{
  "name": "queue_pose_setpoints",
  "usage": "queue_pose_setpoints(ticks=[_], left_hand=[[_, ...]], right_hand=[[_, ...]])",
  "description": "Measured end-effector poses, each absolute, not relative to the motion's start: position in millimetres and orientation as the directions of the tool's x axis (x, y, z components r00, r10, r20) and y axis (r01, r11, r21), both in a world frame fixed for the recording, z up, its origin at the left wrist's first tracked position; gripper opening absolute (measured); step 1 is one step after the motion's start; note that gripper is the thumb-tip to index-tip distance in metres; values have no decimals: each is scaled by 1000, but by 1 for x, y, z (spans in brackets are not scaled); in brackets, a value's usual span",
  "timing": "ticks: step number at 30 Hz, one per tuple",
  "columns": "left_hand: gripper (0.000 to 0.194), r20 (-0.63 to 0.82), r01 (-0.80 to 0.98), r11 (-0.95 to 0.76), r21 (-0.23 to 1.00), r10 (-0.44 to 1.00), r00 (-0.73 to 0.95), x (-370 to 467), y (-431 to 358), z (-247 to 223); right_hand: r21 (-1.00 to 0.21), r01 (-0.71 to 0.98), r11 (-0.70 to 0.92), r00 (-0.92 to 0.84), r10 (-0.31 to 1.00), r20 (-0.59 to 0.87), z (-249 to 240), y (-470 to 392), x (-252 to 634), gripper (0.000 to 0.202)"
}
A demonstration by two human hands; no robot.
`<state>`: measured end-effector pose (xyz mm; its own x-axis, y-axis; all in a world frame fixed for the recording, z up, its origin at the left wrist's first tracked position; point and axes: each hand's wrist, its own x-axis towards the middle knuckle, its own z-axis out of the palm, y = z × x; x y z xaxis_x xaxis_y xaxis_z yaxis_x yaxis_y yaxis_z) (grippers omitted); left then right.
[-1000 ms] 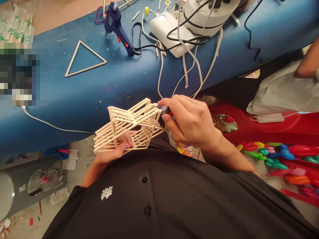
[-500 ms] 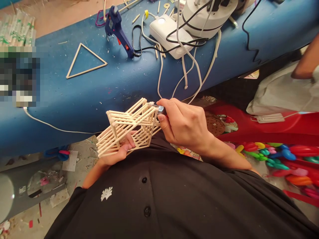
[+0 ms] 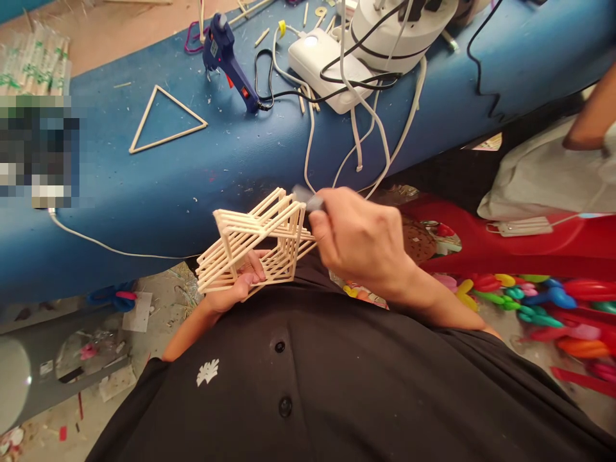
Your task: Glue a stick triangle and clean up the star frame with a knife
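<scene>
A star-shaped frame of pale wooden sticks (image 3: 260, 234) is held up in front of the black shirt, near the table's front edge. My left hand (image 3: 238, 285) grips it from below and behind, with some fingers showing between the sticks. My right hand (image 3: 360, 231) is closed around a small dark grey tool (image 3: 308, 197), blurred by motion. The tool's tip is beside the frame's upper right corner; whether it touches cannot be made out.
On the blue table (image 3: 231, 154) lie a stick triangle (image 3: 168, 119), a blue glue gun (image 3: 231, 61), a white power box (image 3: 332, 70) and loose cables. At right are a person's arm (image 3: 594, 115), a red chair (image 3: 481, 237) and coloured balloons (image 3: 543, 298).
The stick frame and my left hand have shifted slightly right and up. The tool in my right hand has pulled slightly away from the corner and is now blurred.
</scene>
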<state>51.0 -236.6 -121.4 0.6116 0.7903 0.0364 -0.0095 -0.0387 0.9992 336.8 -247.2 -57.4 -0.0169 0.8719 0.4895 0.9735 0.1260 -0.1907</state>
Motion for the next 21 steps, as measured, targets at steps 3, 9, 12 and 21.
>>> queue_pose_setpoints(ticks=[3,9,12,21], left_hand=[[30,127,-115,-75,991,817,563,44,-241,-115],[41,85,-87,-44,995,826,557,45,-241,-116],[41,92,-50,-78,996,783,616,47,-238,-112],[38,-77,35,71,997,761,644,46,-239,-88]], right_hand=[[-230,956,-180,284,759,586,-54,-239,375,29],[-701,676,225,114,909,402,-36,-245,374,15],[-811,461,361,41,904,425,-33,-246,348,11],[-760,438,481,-121,869,480,-24,-236,344,14]])
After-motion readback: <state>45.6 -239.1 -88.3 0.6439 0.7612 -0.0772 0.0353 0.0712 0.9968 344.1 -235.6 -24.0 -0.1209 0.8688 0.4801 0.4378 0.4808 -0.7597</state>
